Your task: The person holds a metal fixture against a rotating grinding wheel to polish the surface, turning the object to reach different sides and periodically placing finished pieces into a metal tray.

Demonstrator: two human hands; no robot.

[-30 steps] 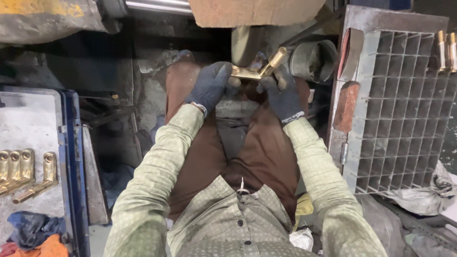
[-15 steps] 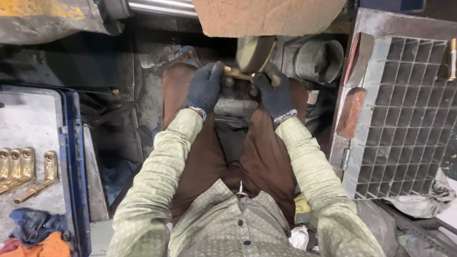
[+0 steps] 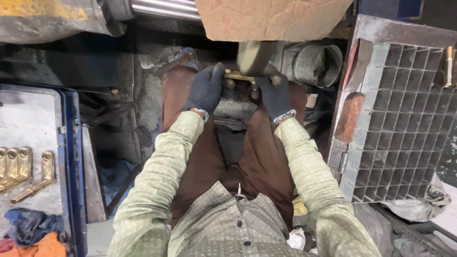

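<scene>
You've got both gloved hands up front: your left hand (image 3: 206,89) and right hand (image 3: 273,95) are each pinched tight around one end of a brass part (image 3: 238,75), pressing it against the buffing wheel (image 3: 254,56) under the cardboard (image 3: 271,19). More brass pieces (image 3: 24,172) sit on the tray to your left, gridded rack (image 3: 404,123) on your right.

No packages, labels, signs, screens visible.
</scene>
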